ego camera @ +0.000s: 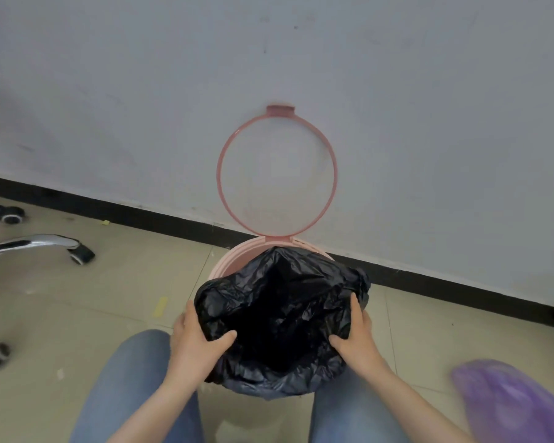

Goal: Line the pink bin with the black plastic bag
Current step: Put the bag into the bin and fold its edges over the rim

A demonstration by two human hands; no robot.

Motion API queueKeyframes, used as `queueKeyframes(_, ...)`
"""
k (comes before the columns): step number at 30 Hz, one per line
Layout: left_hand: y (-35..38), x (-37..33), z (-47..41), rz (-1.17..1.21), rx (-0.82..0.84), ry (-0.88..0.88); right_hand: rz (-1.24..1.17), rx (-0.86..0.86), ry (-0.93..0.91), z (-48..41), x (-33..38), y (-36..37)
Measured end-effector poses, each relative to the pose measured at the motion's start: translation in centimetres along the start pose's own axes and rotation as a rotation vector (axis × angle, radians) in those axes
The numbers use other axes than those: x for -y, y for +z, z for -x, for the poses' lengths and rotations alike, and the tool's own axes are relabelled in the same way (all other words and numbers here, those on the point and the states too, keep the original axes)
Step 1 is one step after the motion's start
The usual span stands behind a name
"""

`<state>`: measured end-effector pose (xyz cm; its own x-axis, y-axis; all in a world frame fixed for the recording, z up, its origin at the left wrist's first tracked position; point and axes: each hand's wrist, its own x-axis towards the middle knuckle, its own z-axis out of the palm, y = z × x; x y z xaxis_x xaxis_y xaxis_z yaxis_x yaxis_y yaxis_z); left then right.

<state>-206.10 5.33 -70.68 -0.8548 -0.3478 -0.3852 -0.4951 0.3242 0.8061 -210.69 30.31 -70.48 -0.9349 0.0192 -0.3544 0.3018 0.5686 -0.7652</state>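
One crinkled, glossy black plastic bag is covering one round pink bin; left hand and right hand are each gripping its edge.

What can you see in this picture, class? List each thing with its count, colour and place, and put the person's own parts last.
bin: one, pink, on the floor against the wall, between the knees
retaining ring: one, pink, hinged up from the bin's far rim, leaning on the wall
plastic bag: one, black, mouth spread over the bin's near rim; far rim still bare
chair base: one, chrome legs with black castors, floor at left
purple bag: one, blurred, bottom right
wall: white, black skirting below
floor: beige tiles
knees: two, blue jeans, either side of the bin
left hand: one, gripping the bag's left edge
right hand: one, gripping the bag's right edge
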Motion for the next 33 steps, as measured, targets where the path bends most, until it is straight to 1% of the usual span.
queueKeyframes(2,-0.9,-1.1,-0.3,-0.112,-0.185,0.041,0.110,-0.071,-0.055,0.1,0.6,-0.8)
queueKeyframes(4,-1.6,-2.8,-0.9,-0.224,-0.288,0.149,0.250,-0.171,-0.189,-0.6,1.9,-1.8)
queueKeyframes(5,-1.6,-3.5,-1.4,-0.297,-0.289,0.203,0.338,-0.196,-0.261,-1.1,2.7,-2.1)
queueKeyframes(7,-0.9,-4.5,-2.6,-0.454,-0.232,0.267,0.519,-0.188,-0.353,-2.5,4.0,-2.4)
queueKeyframes(9,-0.1,-5.3,-3.8,-0.531,-0.181,0.267,0.582,-0.149,-0.347,-4.2,4.8,-2.3)
queueKeyframes(10,0.2,-5.5,-4.5,-0.540,-0.171,0.253,0.545,-0.141,-0.318,-4.9,5.3,-2.2)
queueKeyframes(13,0.0,-5.9,-6.1,-0.527,-0.183,0.222,0.265,-0.196,-0.214,-6.3,6.6,-2.0)
queueKeyframes(14,-0.1,-5.9,-6.4,-0.535,-0.182,0.224,0.217,-0.210,-0.178,-6.7,6.8,-2.0)
queueKeyframes(16,-0.1,-5.9,-6.5,-0.547,-0.163,0.255,0.255,-0.195,-0.116,-7.5,6.6,-2.1)
queueKeyframes(18,0.1,-5.6,-6.5,-0.521,-0.152,0.284,0.359,-0.130,-0.063,-8.0,6.2,-2.2)
queueKeyframes(20,0.3,-5.2,-6.6,-0.510,-0.165,0.313,0.393,-0.090,-0.029,-8.6,5.8,-2.1)
queueKeyframes(24,0.5,-4.4,-6.7,-0.427,-0.199,0.364,0.372,-0.144,-0.066,-9.4,5.3,-2.1)
queueKeyframes(27,0.7,-3.6,-6.8,-0.361,-0.226,0.392,0.314,-0.163,-0.078,-10.3,5.1,-2.0)
queueKeyframes(33,0.6,-3.0,-8.4,-0.254,-0.318,0.396,0.244,-0.213,-0.076,-12.7,5.2,-1.3)
